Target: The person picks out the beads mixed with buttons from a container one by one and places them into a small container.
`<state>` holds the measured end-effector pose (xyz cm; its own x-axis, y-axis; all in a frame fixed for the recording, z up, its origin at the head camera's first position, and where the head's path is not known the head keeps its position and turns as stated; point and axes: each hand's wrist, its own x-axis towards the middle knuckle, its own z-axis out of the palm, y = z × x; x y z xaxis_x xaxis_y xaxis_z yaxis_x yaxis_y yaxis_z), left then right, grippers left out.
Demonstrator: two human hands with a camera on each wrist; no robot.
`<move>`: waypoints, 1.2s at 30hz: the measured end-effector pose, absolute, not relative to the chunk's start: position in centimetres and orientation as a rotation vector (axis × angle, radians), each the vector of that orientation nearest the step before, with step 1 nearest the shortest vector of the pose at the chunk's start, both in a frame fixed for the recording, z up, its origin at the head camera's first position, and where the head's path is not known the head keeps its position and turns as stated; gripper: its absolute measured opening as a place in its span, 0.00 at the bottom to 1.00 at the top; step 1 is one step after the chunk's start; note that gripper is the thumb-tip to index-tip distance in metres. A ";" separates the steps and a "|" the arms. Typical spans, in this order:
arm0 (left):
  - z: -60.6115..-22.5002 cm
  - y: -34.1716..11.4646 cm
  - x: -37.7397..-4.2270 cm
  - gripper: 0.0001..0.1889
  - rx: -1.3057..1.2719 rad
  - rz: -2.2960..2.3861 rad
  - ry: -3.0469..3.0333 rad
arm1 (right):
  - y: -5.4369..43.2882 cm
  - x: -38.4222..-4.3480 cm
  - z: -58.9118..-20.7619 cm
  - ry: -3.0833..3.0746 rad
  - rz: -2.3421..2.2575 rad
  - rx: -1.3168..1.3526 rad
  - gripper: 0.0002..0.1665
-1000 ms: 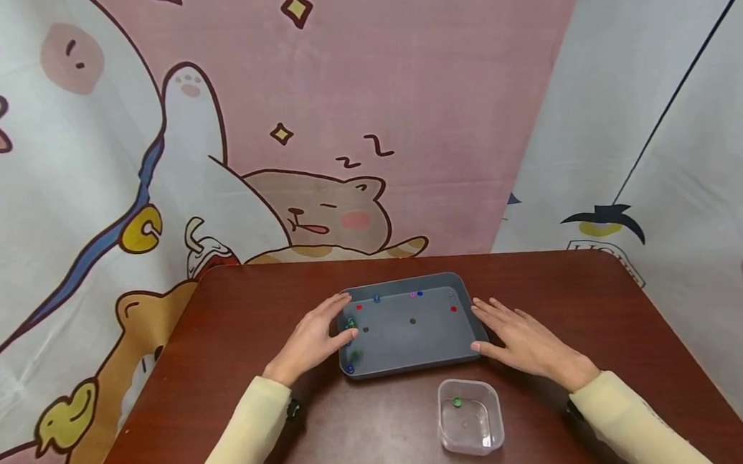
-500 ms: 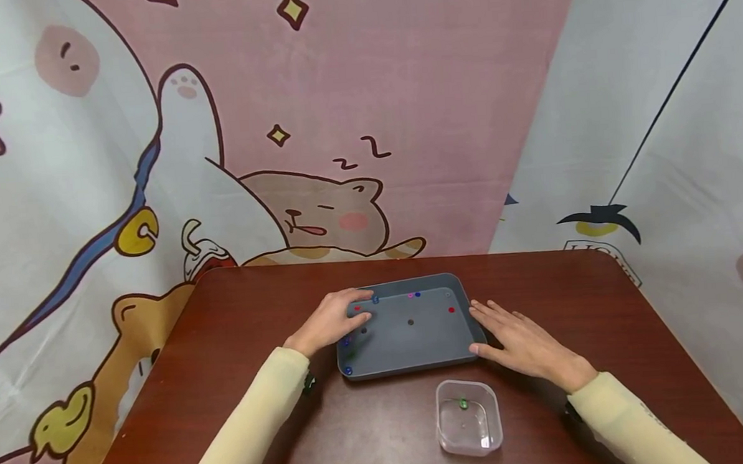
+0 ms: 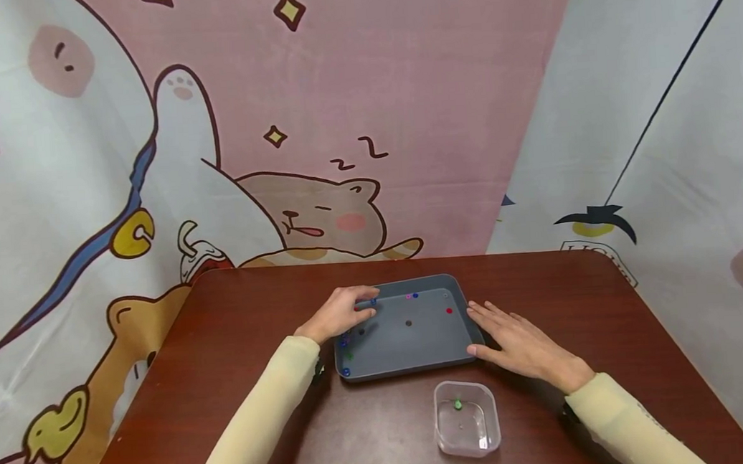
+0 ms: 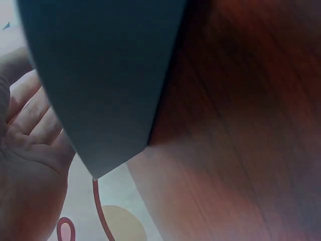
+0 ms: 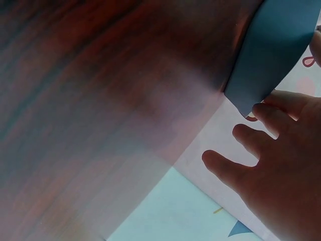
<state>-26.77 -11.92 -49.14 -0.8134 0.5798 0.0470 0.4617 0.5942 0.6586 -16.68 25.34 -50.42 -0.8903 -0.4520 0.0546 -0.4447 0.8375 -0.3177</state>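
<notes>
My left hand (image 3: 340, 313) reaches over the left part of a grey tray (image 3: 387, 364), its thumb and fingers apart. Its fingertips are close to a small blue bead-like piece (image 3: 373, 301) by the far wall; contact cannot be told. The tray's wall (image 4: 100, 90) hides part of this hand in the left wrist view. At the tray's right end lies my right hand (image 3: 524, 343), fingers spread and fairly straight, with fingertips at the rim. Small pieces lie scattered in the tray, among them a red one (image 3: 450, 311), a brown one (image 3: 408, 323) and a pink one (image 3: 408, 297).
A clear plastic box (image 3: 467, 441) with a small green piece (image 3: 457, 403) inside stands in front of the tray. Several blue and green pieces lie along the tray's left wall. The brown table (image 3: 360, 441) meets a cartoon-printed cloth (image 3: 454, 111) at the back.
My left hand has moved right and slightly away from me, from the tray's left edge to over its far left part. My right hand has stayed at the rim. The green piece in the box shifts slightly.
</notes>
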 end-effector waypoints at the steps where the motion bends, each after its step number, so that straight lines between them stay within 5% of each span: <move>1: -49.3 -11.9 -26.9 0.24 0.874 1.013 2.650 | 25.3 -16.7 -50.4 2.989 -0.508 -0.729 0.50; 36: -50.7 -11.7 -28.0 0.19 0.903 0.776 2.707 | 25.4 -16.5 -50.5 2.981 -0.535 -0.718 0.51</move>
<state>-27.96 -11.70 -50.70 -0.7982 0.6024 -0.0084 0.5064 0.6784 0.5322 -16.51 25.37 -50.51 -0.8932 -0.4466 0.0513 -0.4366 0.8345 -0.3361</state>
